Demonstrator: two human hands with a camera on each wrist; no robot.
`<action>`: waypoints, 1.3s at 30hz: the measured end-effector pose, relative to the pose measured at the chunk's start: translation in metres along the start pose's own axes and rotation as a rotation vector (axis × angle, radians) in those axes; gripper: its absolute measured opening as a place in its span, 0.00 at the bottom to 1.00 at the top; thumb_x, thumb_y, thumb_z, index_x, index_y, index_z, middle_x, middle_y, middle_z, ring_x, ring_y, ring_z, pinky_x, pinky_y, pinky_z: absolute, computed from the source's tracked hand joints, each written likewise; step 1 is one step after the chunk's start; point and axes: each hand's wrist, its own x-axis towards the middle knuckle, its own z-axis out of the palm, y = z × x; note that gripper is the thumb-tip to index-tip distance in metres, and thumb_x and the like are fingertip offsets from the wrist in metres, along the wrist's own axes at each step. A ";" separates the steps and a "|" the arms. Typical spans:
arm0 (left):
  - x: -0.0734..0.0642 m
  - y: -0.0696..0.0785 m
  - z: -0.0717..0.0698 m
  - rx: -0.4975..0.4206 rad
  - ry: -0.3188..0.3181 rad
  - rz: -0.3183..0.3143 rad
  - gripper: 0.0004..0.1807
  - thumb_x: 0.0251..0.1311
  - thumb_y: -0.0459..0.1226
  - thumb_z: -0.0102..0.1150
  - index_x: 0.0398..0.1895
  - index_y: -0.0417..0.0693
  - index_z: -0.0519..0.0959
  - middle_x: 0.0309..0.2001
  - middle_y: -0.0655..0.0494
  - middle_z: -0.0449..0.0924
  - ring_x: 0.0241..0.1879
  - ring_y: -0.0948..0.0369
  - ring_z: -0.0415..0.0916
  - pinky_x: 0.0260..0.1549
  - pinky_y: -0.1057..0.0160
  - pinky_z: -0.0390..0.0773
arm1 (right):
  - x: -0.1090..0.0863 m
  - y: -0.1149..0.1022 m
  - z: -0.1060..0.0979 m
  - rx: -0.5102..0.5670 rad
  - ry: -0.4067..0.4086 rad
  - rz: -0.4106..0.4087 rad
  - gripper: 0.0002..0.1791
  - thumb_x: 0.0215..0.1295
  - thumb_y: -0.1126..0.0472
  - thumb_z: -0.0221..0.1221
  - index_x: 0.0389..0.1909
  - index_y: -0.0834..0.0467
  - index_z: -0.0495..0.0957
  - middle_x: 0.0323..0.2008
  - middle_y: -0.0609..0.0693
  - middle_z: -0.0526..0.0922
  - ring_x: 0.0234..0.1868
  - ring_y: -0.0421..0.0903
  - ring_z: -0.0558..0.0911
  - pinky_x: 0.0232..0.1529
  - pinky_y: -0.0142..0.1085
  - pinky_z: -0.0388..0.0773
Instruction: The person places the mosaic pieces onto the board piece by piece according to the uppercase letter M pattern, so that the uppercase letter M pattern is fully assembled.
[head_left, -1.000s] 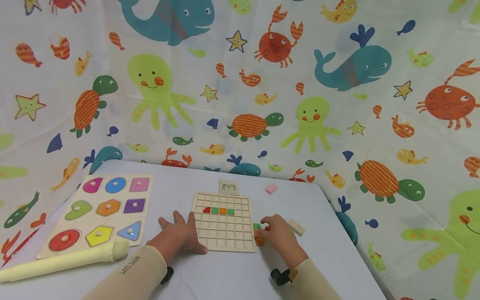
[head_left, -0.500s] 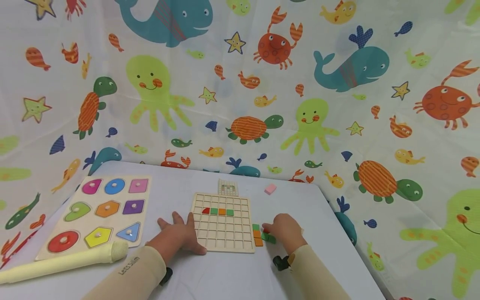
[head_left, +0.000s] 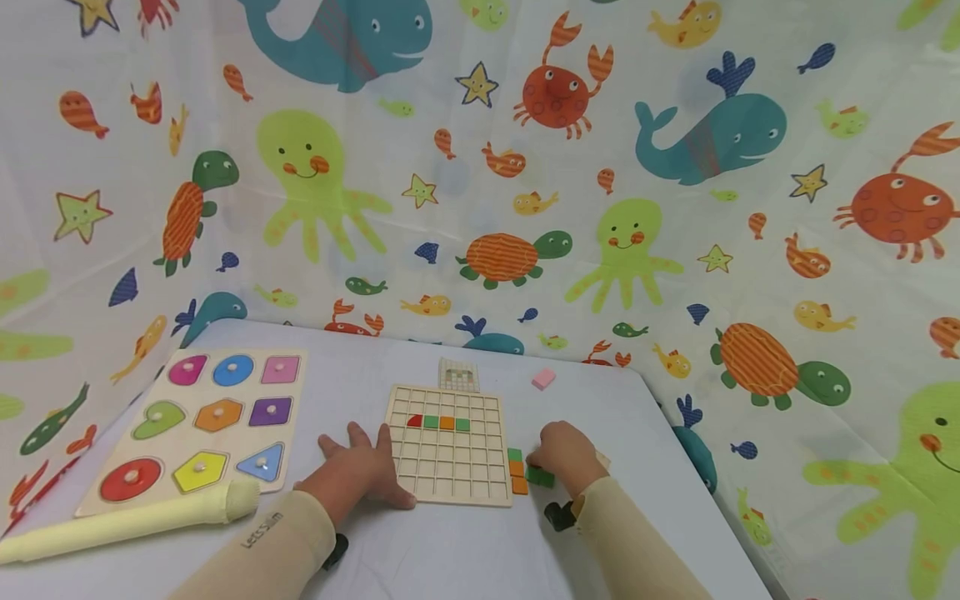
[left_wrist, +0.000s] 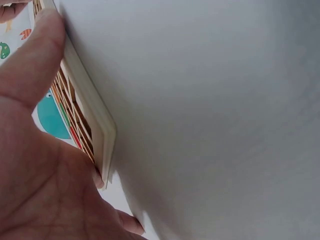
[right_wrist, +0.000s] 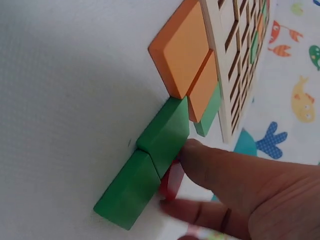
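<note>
My left hand [head_left: 360, 471] lies with fingers spread at the left side of a wooden grid board [head_left: 453, 479], its thumb along the board's edge. On the grid, a row holds a rounded red piece [head_left: 415, 421], a green, an orange [head_left: 447, 423] and another green piece. To the right of the board my right hand [head_left: 570, 458] pinches a red block [right_wrist: 172, 181] between thumb and finger, as the right wrist view shows. Touching it are two dark green blocks [right_wrist: 165, 131]. Orange blocks [right_wrist: 184, 47] and a lighter green one [right_wrist: 207, 112] line the board's edge.
A small pattern card [head_left: 458, 377] lies behind the board, and a pink block [head_left: 543, 379] at back right. At left are a knobbed shape puzzle [head_left: 174, 454] and a pale yellow roll [head_left: 142, 521]. A patterned cloth [head_left: 450, 183] hangs behind the table.
The right hand has moved away from the blocks at the board's edge, to the right, onto the red block by the dark green ones. The left hand has stayed in place.
</note>
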 end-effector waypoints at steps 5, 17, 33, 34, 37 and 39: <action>-0.001 0.001 -0.001 -0.003 0.001 -0.002 0.74 0.41 0.64 0.84 0.86 0.45 0.51 0.82 0.19 0.33 0.75 0.11 0.28 0.55 0.06 0.52 | 0.003 0.002 0.000 0.006 -0.022 -0.123 0.06 0.65 0.59 0.74 0.33 0.52 0.85 0.33 0.49 0.81 0.37 0.48 0.77 0.44 0.42 0.79; 0.000 0.002 0.001 -0.003 -0.001 -0.006 0.74 0.41 0.63 0.84 0.86 0.45 0.51 0.82 0.19 0.34 0.75 0.11 0.28 0.55 0.06 0.51 | 0.008 0.017 0.002 0.069 -0.008 -0.141 0.26 0.59 0.55 0.79 0.60 0.44 0.87 0.45 0.48 0.79 0.46 0.48 0.76 0.54 0.47 0.82; -0.002 0.002 -0.003 -0.015 -0.006 -0.007 0.74 0.42 0.63 0.84 0.86 0.46 0.51 0.82 0.19 0.33 0.75 0.11 0.28 0.55 0.05 0.51 | 0.019 0.022 0.008 0.094 -0.007 -0.197 0.08 0.63 0.56 0.77 0.41 0.46 0.91 0.41 0.47 0.79 0.44 0.47 0.76 0.54 0.45 0.83; -0.003 0.002 -0.003 -0.013 -0.006 -0.007 0.74 0.41 0.63 0.84 0.86 0.46 0.51 0.82 0.19 0.33 0.75 0.11 0.28 0.55 0.05 0.51 | 0.020 0.021 0.008 0.095 -0.004 -0.194 0.07 0.62 0.55 0.77 0.40 0.47 0.90 0.40 0.47 0.79 0.44 0.47 0.76 0.53 0.45 0.83; -0.002 0.002 -0.002 -0.006 -0.004 -0.006 0.74 0.42 0.63 0.84 0.86 0.45 0.51 0.82 0.19 0.33 0.75 0.11 0.28 0.55 0.05 0.51 | 0.020 0.020 0.012 0.106 0.008 -0.177 0.08 0.61 0.54 0.78 0.34 0.48 0.88 0.38 0.48 0.78 0.42 0.47 0.76 0.50 0.43 0.82; -0.002 0.002 -0.002 -0.001 -0.003 -0.003 0.74 0.42 0.63 0.84 0.86 0.45 0.51 0.82 0.19 0.33 0.75 0.11 0.28 0.55 0.06 0.51 | 0.021 0.018 0.013 0.109 0.020 -0.174 0.09 0.60 0.53 0.78 0.32 0.49 0.87 0.37 0.48 0.78 0.41 0.47 0.76 0.48 0.42 0.81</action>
